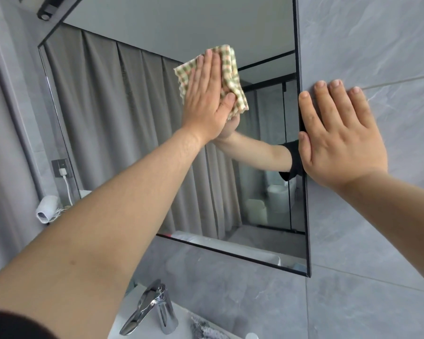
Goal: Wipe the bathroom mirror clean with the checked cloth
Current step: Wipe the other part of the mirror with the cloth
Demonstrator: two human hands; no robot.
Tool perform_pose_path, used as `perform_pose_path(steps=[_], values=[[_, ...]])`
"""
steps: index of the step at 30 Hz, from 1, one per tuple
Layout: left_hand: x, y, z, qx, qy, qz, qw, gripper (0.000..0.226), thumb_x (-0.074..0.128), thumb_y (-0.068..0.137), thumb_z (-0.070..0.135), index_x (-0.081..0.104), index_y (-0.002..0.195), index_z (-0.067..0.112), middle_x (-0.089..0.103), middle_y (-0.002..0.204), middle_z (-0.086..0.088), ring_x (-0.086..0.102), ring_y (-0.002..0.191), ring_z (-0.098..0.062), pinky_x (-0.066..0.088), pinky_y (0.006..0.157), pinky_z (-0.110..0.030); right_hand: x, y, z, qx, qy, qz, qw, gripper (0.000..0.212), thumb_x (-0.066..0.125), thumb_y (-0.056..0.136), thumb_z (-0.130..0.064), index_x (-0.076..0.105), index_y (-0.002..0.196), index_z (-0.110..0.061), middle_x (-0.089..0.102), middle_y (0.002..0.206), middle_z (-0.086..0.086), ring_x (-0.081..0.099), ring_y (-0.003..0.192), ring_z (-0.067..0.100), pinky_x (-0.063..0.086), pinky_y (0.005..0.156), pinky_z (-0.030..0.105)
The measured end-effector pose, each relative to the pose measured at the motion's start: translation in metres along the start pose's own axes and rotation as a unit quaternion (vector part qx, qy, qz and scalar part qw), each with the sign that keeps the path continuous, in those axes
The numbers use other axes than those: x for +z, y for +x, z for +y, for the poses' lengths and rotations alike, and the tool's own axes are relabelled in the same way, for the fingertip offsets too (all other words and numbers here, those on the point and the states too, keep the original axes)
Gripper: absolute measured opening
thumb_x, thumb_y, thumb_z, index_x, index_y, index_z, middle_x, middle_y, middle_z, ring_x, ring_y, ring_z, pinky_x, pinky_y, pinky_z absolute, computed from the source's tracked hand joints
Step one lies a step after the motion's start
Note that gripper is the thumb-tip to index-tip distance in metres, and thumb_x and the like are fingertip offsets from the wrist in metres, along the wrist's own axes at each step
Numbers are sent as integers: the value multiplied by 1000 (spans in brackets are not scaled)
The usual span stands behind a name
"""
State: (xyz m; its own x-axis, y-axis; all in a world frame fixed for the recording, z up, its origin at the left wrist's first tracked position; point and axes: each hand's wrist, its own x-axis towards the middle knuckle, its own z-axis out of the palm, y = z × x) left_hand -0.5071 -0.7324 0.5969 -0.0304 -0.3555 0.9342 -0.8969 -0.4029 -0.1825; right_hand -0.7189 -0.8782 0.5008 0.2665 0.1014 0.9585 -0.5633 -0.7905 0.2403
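left grip (207,99): released, laid flat with straight fingers on the checked cloth (231,69).
checked cloth: pressed under the left grip against the mirror (132,118), bunched beyond the fingertips and thumb.
right grip (338,133): released, spread flat on the tiled wall (377,45), thumb at the mirror's edge.

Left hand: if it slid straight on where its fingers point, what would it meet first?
Nothing, apparently: the left hand, pressing the checked cloth, points up over bare mirror glass to the picture's top.
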Motion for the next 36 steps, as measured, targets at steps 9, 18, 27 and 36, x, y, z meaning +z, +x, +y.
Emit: perform_pose_path(steps=[9,18,27,36], values=[[57,-195,26,-130,-71,-57,987,77,27,97,41,-3,157,3,-3,166,-16,-7,154,-26,-2,126,-43,1,0,1,0,-2,-4,1000,61,25,102,-33,20,156,-4,25,159,24,18,148,41,2,124,50],[82,-267,46,-517,-186,22,835,83,26,88,42,3,158,4,2,167,-14,3,154,-23,-2,125,-34,1,1,3,-8,-3,-10,1000,62,25,101,-33,20,156,-4,24,160,24,18,149,41,5,124,51],[98,-301,188,-69,-122,-88,986,75,16,102,53,-7,158,9,-8,167,-15,1,153,-36,2,125,-46,-1,1,2,-8,-7,-23,1000,63,24,101,-34,19,156,-5,21,161,23,15,150,39,2,124,50],[86,-246,172,-163,-106,-46,980,77,25,98,42,-20,156,18,-20,165,-2,-8,154,-23,-3,124,-38,-2,1,1,-9,1,-21,1000,62,22,102,-34,20,156,-5,23,160,23,15,150,39,1,124,49]])
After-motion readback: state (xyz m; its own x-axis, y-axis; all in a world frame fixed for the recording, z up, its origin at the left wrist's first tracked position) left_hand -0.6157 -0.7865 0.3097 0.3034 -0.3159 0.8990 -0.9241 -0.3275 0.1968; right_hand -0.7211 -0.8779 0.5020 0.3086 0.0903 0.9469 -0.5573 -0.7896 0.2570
